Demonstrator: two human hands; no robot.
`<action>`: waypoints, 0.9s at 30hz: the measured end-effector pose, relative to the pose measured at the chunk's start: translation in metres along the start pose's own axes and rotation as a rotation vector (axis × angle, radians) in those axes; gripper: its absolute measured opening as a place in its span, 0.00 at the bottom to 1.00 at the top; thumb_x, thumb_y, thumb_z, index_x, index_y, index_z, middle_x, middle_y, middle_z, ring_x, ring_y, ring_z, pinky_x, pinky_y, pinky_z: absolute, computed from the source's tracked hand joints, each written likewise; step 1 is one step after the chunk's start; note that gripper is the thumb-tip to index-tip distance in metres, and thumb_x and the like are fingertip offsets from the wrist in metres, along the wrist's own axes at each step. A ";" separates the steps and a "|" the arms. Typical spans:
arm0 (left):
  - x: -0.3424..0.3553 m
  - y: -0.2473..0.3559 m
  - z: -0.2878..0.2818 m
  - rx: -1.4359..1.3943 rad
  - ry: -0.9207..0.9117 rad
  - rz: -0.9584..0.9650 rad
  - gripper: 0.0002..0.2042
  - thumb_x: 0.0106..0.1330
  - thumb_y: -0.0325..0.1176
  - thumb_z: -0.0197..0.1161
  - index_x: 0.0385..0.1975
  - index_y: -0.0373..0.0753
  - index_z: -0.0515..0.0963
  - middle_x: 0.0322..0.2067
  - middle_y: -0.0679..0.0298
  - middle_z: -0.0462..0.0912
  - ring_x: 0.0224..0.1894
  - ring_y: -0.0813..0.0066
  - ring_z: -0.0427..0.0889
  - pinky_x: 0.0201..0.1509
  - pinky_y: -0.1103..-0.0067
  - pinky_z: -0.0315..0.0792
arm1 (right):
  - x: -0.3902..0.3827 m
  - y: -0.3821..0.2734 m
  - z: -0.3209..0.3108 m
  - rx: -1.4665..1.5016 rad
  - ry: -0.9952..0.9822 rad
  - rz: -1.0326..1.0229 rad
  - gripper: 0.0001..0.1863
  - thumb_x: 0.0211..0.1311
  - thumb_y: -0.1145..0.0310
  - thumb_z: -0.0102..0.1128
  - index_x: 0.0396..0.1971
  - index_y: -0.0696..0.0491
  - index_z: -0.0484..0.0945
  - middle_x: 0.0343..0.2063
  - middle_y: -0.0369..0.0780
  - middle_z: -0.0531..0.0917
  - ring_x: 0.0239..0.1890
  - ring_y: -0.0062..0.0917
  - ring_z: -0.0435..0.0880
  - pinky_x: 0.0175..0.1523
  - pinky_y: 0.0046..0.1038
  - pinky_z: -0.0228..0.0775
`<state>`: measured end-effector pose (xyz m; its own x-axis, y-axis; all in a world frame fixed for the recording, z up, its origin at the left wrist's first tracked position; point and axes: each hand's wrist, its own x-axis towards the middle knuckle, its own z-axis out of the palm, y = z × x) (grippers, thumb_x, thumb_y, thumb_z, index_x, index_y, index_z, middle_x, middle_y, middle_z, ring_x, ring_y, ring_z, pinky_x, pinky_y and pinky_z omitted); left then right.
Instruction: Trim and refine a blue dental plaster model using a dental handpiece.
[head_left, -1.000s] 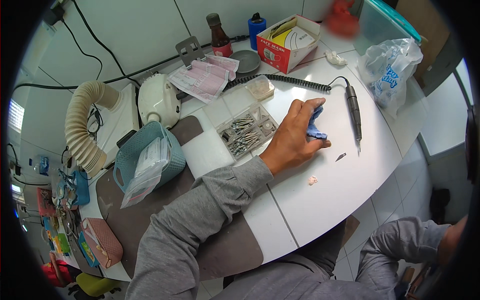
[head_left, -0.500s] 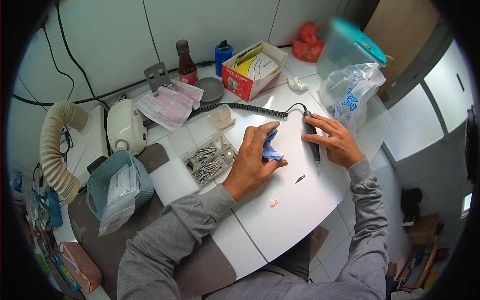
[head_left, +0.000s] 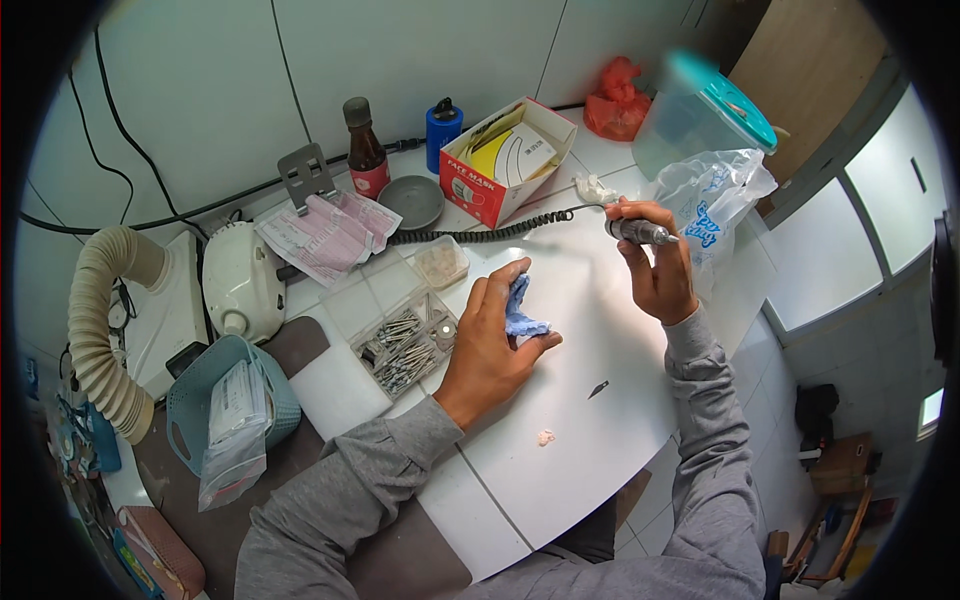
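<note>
My left hand (head_left: 490, 350) is closed around a light blue dental cast (head_left: 520, 315), its curved, bumpy edge facing right. To the right, above the table, my right hand (head_left: 664, 275) grips a dark rotary handpiece (head_left: 640, 231), its metal nose pointing right; any bur at the tip is too small to make out. A coiled black cord (head_left: 500, 232) runs from the handpiece toward the white motor unit (head_left: 243, 280). A small dark blade (head_left: 598, 389) and a pinkish lump (head_left: 545, 437) lie on the white tabletop nearer me.
Beside my left hand stands an open clear box of burs (head_left: 405, 345). Behind are a face mask box (head_left: 508, 160), a brown bottle (head_left: 367, 150) and a grey dish (head_left: 412, 202). At left are a teal basket (head_left: 285, 395) and ribbed hose (head_left: 85, 310); at right, a plastic bag (head_left: 715, 205).
My right hand has lifted the handpiece off the table and turned it from pointing toward me to pointing right. My left hand has shifted slightly in view, still holding the dental cast.
</note>
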<state>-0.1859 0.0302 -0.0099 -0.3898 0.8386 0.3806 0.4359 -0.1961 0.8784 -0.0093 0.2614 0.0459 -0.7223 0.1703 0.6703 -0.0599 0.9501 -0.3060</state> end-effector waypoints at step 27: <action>-0.003 0.007 -0.002 -0.027 -0.080 0.053 0.40 0.63 0.28 0.84 0.75 0.40 0.70 0.60 0.50 0.77 0.58 0.51 0.85 0.60 0.65 0.84 | -0.013 -0.027 0.029 -0.191 -0.170 0.110 0.23 0.81 0.59 0.59 0.20 0.48 0.78 0.16 0.36 0.77 0.19 0.36 0.75 0.32 0.40 0.62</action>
<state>-0.1829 0.0258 -0.0039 -0.3004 0.8644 0.4032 0.4314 -0.2539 0.8657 -0.0178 0.2259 0.0260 -0.8233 0.2447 0.5122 0.1449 0.9630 -0.2272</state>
